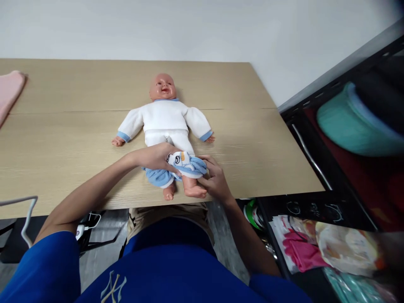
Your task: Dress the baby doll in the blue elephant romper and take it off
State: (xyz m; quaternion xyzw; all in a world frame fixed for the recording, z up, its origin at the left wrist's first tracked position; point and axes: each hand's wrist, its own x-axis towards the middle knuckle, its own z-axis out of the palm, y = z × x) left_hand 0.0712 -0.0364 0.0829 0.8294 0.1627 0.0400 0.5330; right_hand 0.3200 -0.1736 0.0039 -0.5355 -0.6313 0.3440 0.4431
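A baby doll [166,115] lies on its back on the wooden table, head away from me, in a white top with blue cuffs and white trousers. Bunched around its lower legs is a blue and white cloth garment [158,177] with a cartoon face on it; both bare feet stick out below. My left hand [159,156] reaches across the doll's legs, its thumb and fingers closed on the garment's patterned part. At the garment's right edge my right hand [215,179] pinches the cloth, beside the doll's foot [194,188].
The wooden table [252,160] ends just before my body. A pink cloth [11,90] lies at its far left. To the right stands a black shelf with a teal bowl [356,122]; lower down are a pink glove [304,250] and plastic packets [350,246]. A white wall rises behind.
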